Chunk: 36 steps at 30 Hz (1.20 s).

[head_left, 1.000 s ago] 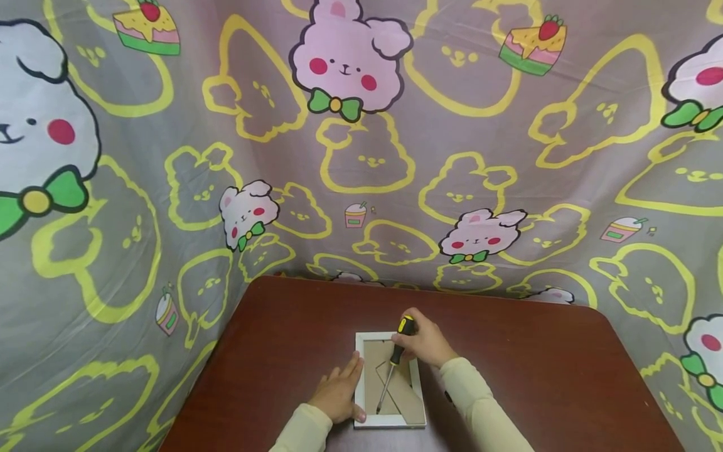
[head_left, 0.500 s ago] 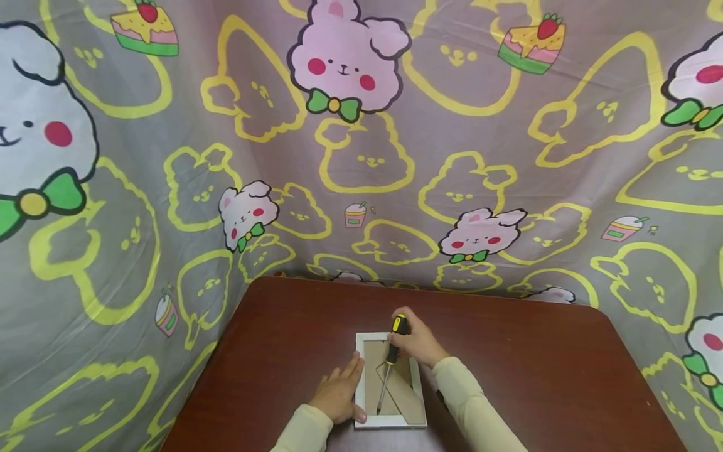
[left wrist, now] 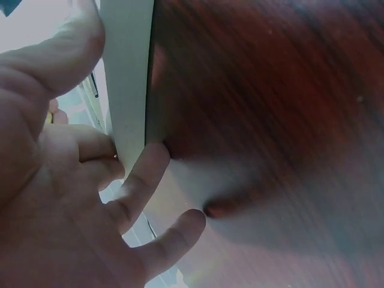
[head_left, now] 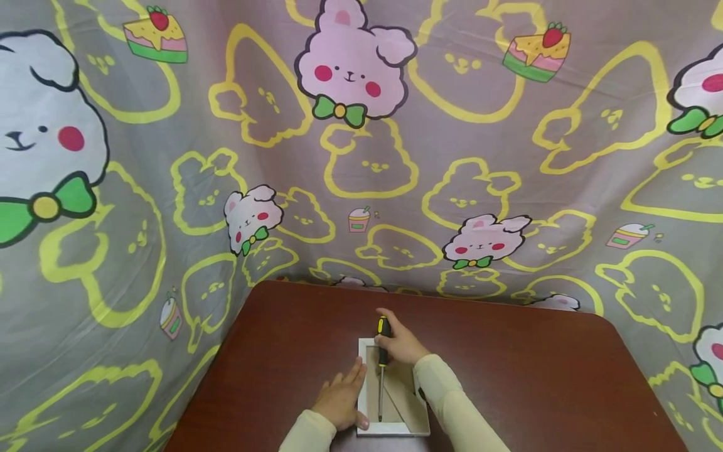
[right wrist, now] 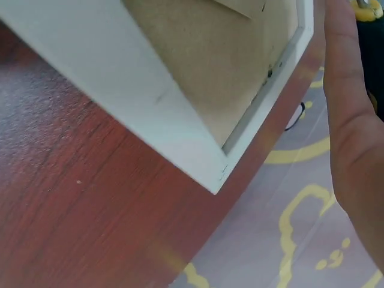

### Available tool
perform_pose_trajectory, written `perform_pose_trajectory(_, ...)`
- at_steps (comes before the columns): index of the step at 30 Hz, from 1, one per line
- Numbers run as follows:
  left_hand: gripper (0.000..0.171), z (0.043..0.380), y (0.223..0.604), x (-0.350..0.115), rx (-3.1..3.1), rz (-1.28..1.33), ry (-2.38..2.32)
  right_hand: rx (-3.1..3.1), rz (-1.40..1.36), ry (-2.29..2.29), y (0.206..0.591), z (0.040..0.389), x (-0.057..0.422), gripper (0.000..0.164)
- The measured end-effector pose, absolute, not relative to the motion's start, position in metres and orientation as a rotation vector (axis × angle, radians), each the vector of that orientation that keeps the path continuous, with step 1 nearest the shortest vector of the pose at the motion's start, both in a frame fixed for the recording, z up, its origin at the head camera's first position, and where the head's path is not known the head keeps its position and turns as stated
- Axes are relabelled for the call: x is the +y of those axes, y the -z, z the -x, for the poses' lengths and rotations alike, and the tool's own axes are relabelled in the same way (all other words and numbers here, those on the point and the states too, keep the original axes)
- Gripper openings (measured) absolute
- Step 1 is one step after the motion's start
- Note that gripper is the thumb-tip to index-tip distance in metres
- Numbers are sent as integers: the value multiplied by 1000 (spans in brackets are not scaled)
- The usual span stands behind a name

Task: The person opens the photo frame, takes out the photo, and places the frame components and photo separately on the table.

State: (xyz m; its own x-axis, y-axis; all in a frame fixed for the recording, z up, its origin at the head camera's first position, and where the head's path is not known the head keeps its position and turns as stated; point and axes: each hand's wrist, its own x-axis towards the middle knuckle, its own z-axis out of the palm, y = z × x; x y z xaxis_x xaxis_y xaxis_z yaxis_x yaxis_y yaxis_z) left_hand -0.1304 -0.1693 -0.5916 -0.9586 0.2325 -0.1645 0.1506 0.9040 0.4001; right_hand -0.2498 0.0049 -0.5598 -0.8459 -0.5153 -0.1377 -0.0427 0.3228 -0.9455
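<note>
A white picture frame (head_left: 395, 429) lies back side up, its brown backing board (head_left: 402, 384) showing a cut line of a stand flap. My left hand (head_left: 341, 398) rests along its left side, thumb at the near corner. In the left wrist view, the fingers spread loosely beside the white rim (left wrist: 127, 66), two fingertips on the table. My right hand (head_left: 402, 342) grips the black and yellow handle of a screwdriver (head_left: 381, 392). Its shaft points down toward me, the tip at the inner near-left corner of the frame. In the right wrist view, the tip is out of sight.
A dark red-brown wooden table (head_left: 508, 376) with rounded far corners carries the frame near its front. Cloth curtains (head_left: 373, 147) printed with rabbits and yellow outlines hang behind the table and along its sides.
My right hand has swung left, bringing the screwdriver from a slant to nearly in line with the frame's long side. Its tip stays near the same corner. My left hand holds its place.
</note>
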Motion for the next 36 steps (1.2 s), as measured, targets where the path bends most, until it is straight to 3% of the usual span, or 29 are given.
perform_pose_trajectory(8, 114, 133, 590, -167, 2846, -271, -575, 2195, 493, 1530, 565, 248, -5, 57)
perform_pose_trajectory(16, 114, 134, 591, -166, 2850, -277, -552, 2293, 566, 1511, 562, 238, -7, 62)
perform_pose_trajectory(30, 117, 132, 593, -165, 2900, -285, -507, 2311, 785, 1483, 545, 203, -13, 63)
perform_pose_trajectory(36, 110, 132, 593, -165, 2915, -271, -509, 2337, 889, 1508, 539, 187, -9, 60)
